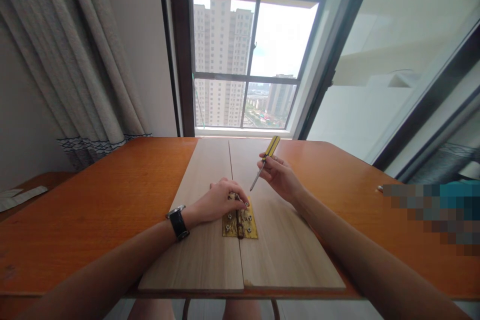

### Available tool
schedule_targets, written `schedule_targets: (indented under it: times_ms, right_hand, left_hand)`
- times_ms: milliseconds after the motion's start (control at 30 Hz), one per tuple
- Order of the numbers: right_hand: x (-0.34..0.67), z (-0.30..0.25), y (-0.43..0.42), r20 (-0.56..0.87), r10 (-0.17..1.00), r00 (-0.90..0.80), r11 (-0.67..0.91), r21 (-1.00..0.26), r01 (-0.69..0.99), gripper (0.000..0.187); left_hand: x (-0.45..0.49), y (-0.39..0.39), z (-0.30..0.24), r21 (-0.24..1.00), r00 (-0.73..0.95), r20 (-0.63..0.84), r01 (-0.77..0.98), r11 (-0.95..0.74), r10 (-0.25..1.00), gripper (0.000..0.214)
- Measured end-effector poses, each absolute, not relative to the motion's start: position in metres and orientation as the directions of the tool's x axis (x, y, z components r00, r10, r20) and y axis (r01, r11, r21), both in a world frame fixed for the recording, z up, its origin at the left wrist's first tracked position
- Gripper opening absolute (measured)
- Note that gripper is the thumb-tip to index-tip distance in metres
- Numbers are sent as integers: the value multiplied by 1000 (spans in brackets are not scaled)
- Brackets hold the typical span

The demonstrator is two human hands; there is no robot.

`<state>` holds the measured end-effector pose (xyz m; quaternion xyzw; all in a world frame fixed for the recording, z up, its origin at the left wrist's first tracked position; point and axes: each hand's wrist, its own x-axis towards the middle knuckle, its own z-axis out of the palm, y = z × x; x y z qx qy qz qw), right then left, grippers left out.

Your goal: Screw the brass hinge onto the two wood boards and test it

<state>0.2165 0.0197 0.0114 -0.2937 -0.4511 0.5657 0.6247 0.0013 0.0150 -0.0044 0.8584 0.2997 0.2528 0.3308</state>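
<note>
A brass-coloured hinge (252, 222) lies across the seam between two pale wooden boards, with several screws in its holes. My left hand (225, 199) reaches over the top of the hinge, its thumb and index finger pinched around a screw (246, 204) at the upper right hole. Part of the hinge's upper left is hidden beneath that hand. In my right hand (279, 175) is a screwdriver (272, 147) with a yellow and black handle, held up and tilted. Its tip points down, just above the hinge and apart from it. The left board (198, 260) and right board (288, 260) lie flat.
The boards rest on an orange-brown wooden table (112, 200). A window (251, 60) stands beyond the far edge, and a grey curtain (75, 60) hangs at the left. Something blurred out lies at the table's right side. A black-strapped watch (178, 222) is on my left wrist.
</note>
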Motion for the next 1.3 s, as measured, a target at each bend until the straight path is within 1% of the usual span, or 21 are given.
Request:
schedule_targets:
  times_ms: [333,567,833,1100,1300]
  right_hand:
    - [207,12,13,237,960,-147,149,-881,-449,29]
    - [203,9,12,260,947,-190,171,-906,-386,28]
    - [202,12,8,265,941,-210,174,-912,-371,30]
    - [199,13,4,312,920,-237,235,-923,-305,28]
    - [198,20,-2,357,890,-284,309,-930,-200,30]
  left_hand:
    - [6,9,1,679,682,184,433,-593,708,5]
    - [7,7,0,627,680,195,468,-623,707,6]
    - [6,6,-1,603,686,226,459,-653,691,6]
    - [6,7,-2,574,709,242,446,-686,663,7]
    - [4,9,-1,572,735,272,396,-718,622,7]
